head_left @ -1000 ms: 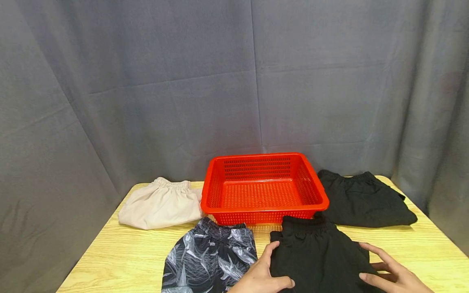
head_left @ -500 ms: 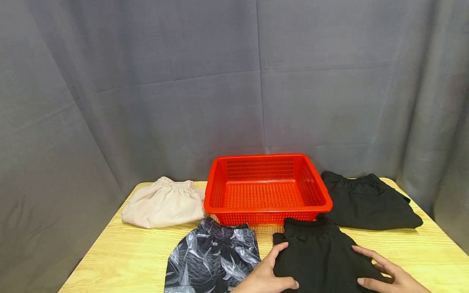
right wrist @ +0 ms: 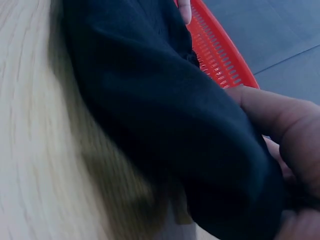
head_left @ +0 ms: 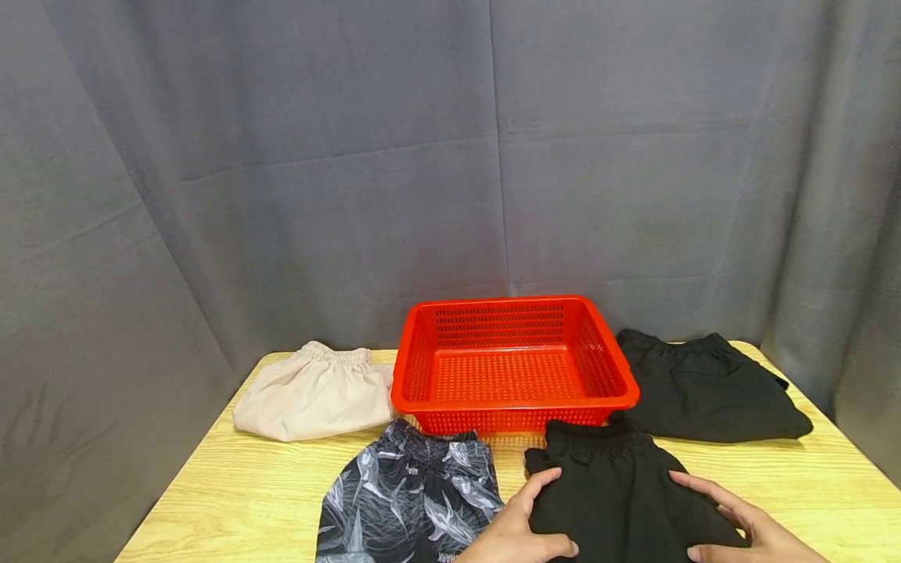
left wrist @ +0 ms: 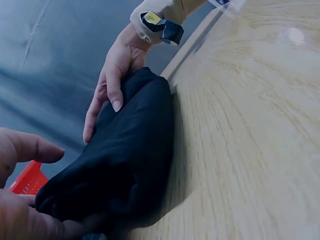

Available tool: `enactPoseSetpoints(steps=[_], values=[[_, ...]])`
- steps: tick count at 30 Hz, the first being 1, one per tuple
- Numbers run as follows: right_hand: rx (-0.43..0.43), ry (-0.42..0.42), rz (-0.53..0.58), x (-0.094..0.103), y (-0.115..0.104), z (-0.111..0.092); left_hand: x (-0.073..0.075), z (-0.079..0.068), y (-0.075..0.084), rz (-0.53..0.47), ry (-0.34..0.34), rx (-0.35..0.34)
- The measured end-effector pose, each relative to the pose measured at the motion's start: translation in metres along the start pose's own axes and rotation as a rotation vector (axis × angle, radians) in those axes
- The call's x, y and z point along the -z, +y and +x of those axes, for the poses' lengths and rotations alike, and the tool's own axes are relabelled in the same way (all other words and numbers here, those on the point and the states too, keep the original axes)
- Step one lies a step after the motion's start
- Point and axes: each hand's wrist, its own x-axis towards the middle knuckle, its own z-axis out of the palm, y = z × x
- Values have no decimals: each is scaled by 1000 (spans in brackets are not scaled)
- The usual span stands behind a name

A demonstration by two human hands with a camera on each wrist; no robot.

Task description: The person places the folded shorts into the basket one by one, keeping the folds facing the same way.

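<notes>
Black shorts with an elastic waistband lie at the front of the table, waistband toward the basket. My left hand holds their left side, index finger and thumb on the cloth. On the opposite side my right hand grips the edge, thumb and index finger on top, other fingers partly hidden at the side. Seen from the left wrist, the shorts form a thick folded bundle between both hands. In the right wrist view, the cloth bulges beside the fingers. Dark printed shorts lie left of my left hand.
A red perforated plastic basket stands behind the shorts, its bottom showing. Folded cream shorts lie at the back left, a second black pair at the back right. A grey curtain hangs behind the wooden table.
Both hands have drawn inward on the black shorts, the left moving right and the right moving slightly left. The view has shifted a little; the other garments and basket stay put.
</notes>
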Motion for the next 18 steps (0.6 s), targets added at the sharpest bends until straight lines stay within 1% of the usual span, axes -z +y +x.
enactPoseSetpoints(steps=[2, 4, 6, 9, 11, 14, 17, 18], values=[[32, 4, -23, -1, -1, 0, 0, 0, 0, 2, 1, -10], [38, 2, -32, -1, -3, -1, 0, 0, 0, 5, 5, -20], [17, -11, -9, -2, -6, -3, -1, 0, 0, 3, 7, -21], [-45, -20, 44, -3, -11, -5, -2, 0, 2, 10, 13, -17], [-56, -15, 67, -4, -14, -6, -3, 0, 2, 26, 15, -14], [-31, -2, 75, -5, -14, -8, -4, 0, 2, 71, 26, -15], [37, 6, 68, -5, -12, -8, -4, 0, 2, 95, 34, -11], [59, 11, 59, -5, -12, -9, -4, -1, 2, 85, 34, -7]])
